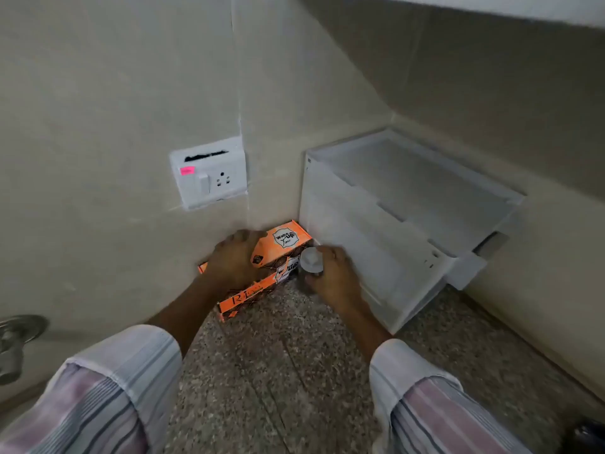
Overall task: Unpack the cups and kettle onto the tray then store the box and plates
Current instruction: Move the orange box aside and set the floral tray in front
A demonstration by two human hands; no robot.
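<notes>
A: Box location?

B: Orange box [288, 239] lies flat on the speckled granite counter [294, 371], pushed into the corner against the beige wall [114, 109], just beside the white drawer unit [376, 224].

A: Left hand?

B: Left hand [234, 262] palm down on the box top, fingers spread and curled over its far edge, gripping it.

A: Right?

B: Right hand [332, 276] at the box's near end, fingers closed around a small white round object [311, 258]. Blurred, can't tell what it is.

A: Else?

B: 1 wall socket [209, 173] with a pink sticker above the box. Striped sleeves [131, 371] on both arms.
</notes>
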